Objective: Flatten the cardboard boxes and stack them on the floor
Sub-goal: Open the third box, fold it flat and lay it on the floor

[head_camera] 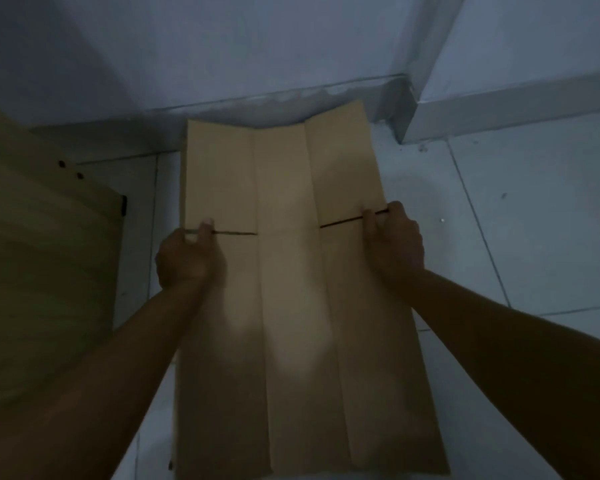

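Observation:
A flattened brown cardboard box (pixel 284 271) stretches away from me over the tiled floor, its far flaps reaching toward the wall. My left hand (pixel 187 254) grips its left edge at the slit between flap and panel, thumb on top. My right hand (pixel 394 240) grips the right edge at the matching slit, fingers curled round the cardboard. I cannot tell whether the sheet lies on the floor or hangs just above it.
A wooden board (pixel 42 254) with screw holes fills the left side. The white wall (pixel 222 46) and its skirting run across the back, with a projecting wall corner (pixel 409 109) at the back right. Pale floor tiles (pixel 516 220) spread to the right.

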Demonstrator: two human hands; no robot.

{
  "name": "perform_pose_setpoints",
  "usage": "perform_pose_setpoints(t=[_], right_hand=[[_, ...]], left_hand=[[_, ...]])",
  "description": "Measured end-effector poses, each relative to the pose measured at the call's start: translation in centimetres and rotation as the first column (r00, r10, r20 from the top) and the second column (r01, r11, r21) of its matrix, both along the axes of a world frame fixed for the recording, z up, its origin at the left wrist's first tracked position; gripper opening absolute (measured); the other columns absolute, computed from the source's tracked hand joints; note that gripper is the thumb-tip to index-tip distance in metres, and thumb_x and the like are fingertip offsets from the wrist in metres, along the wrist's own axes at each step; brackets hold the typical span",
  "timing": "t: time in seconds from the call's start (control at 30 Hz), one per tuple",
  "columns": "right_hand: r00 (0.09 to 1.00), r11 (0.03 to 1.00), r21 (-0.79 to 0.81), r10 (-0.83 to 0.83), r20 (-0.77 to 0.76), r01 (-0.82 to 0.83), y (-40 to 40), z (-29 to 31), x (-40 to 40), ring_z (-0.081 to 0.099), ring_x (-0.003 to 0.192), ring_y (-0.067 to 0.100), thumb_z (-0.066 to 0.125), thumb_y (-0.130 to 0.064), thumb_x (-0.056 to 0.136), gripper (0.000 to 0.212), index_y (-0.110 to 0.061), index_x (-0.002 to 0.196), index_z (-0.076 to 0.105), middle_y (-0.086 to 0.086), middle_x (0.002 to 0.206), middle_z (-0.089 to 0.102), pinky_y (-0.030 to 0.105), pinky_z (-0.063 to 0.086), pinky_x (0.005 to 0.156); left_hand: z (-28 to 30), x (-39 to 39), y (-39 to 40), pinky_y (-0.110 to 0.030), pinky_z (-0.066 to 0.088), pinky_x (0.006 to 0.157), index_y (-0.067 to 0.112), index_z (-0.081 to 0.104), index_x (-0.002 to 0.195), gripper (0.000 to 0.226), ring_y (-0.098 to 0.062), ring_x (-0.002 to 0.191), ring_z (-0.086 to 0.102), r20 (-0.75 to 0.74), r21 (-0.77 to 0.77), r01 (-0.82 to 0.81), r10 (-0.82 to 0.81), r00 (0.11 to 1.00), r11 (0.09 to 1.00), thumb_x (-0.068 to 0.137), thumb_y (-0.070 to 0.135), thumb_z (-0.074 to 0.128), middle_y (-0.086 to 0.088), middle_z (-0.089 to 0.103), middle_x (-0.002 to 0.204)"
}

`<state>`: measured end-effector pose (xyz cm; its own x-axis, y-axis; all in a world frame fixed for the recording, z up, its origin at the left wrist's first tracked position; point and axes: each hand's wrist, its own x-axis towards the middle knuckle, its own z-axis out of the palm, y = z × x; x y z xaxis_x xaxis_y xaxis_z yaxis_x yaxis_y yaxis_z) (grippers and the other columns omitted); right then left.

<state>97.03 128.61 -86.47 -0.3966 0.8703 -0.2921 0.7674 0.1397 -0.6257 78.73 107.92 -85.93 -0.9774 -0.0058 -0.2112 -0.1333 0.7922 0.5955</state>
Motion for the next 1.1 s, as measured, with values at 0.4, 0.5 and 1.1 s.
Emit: perform_pose_setpoints(t=[0.4, 0.5, 1.1], right_hand=[[0.920, 0.857, 0.341, 0.327, 0.215, -0.385, -2.7, -4.5, -1.4, 0.010, 0.152, 0.036, 0.034, -0.056, 0.101, 0.059, -0.031, 0.154, 0.030, 0.009, 0.165, 0.017, 0.052, 0.012, 0.122], [0.914, 0.853, 0.336, 0.341, 0.220, -0.400, -3.0, -5.1, -1.2, 0.002, 0.153, 0.035, 0.027, -0.058, 0.101, 0.062, -0.032, 0.157, 0.022, 0.007, 0.167, 0.011, 0.051, 0.005, 0.123], [0.857, 0.765, 0.413, 0.508, 0.083, -0.493, -5.8, 41.3, 0.2, 0.047, 0.135, 0.035, 0.035, -0.044, 0.097, 0.058, -0.012, 0.141, 0.053, 0.016, 0.144, 0.053, 0.054, 0.037, 0.110]], left_hand=[[-4.8, 1.3, -0.1, -0.054, 0.008, 0.118, 0.034, 0.012, 0.156, 0.062, -0.032, 0.150, 0.000, -0.126, -0.376, 0.472, -0.548, 0.827, 0.798, 0.100, 0.056, 0.026, -0.011, 0.005, 0.164], [-5.6, 1.3, -0.1, -0.054, 0.003, 0.119, 0.035, 0.007, 0.156, 0.062, -0.031, 0.150, -0.005, -0.092, -0.385, 0.490, -0.561, 0.823, 0.782, 0.100, 0.058, 0.019, -0.010, 0.001, 0.164], [42.5, 4.1, -1.0, -0.052, 0.042, 0.100, 0.020, 0.064, 0.126, 0.055, -0.031, 0.120, 0.055, -0.243, -0.456, 0.532, -0.675, 0.697, 0.714, 0.089, 0.053, 0.043, -0.011, 0.063, 0.127]])
